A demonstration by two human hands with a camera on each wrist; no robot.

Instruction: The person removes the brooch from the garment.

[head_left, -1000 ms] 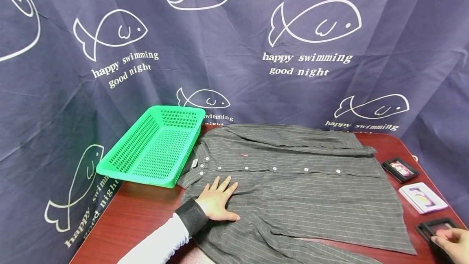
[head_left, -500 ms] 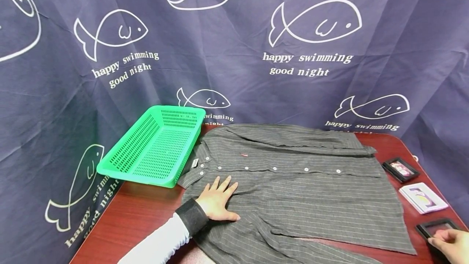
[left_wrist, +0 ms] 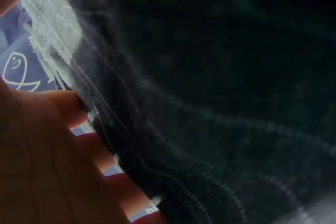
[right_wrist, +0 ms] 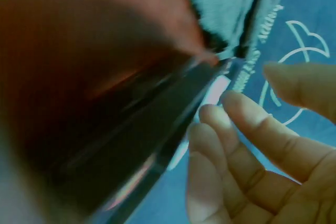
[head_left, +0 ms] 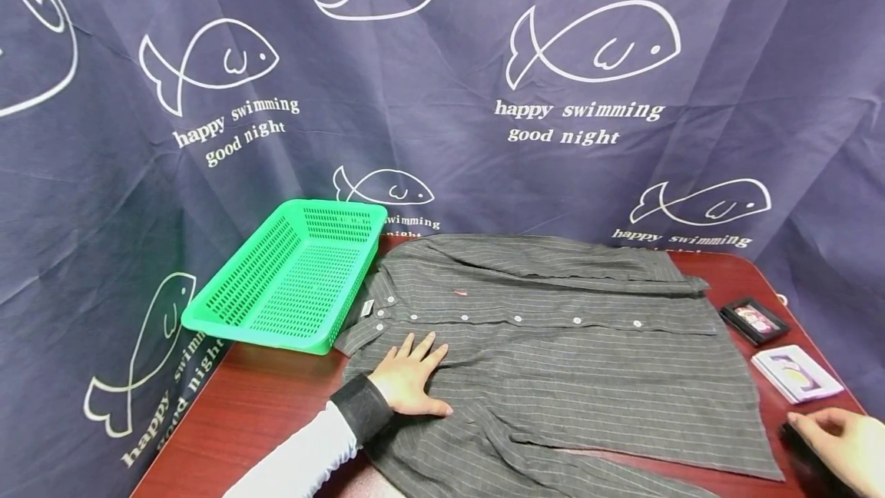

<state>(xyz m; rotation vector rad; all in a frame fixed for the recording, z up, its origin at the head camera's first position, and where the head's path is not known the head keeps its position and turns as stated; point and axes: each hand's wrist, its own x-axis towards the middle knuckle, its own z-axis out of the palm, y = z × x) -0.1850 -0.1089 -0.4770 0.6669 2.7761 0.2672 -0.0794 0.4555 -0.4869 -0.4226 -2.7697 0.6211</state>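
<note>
A dark grey pinstriped button-up shirt (head_left: pixel 608 375) is spread across the table, its collar at the left. My left hand (head_left: pixel 409 383) rests on the shirt near the collar with fingers spread; in the left wrist view its fingers (left_wrist: pixel 126 190) lie against the dark cloth. At the lower right, my right hand (head_left: pixel 846 444) is over a black picture frame (head_left: pixel 805 444), which it mostly covers. In the right wrist view the thumb stands apart from the loosely bent fingers (right_wrist: pixel 207 177), and the black frame (right_wrist: pixel 121 145) lies beyond them, not pinched.
A green perforated plastic basket (head_left: pixel 276 340) stands at the table's left, touching the collar side. Along the right edge lie a white picture frame (head_left: pixel 770 381) and another black picture frame (head_left: pixel 733 323). A purple-blue fish-print curtain (head_left: pixel 442 98) hangs behind the dark red table (head_left: pixel 276 398).
My right hand, earlier with thumb and fingers at the near black picture frame's edge, has moved slightly up-left over it, loosened, and now hides more of it. My left hand has not moved.
</note>
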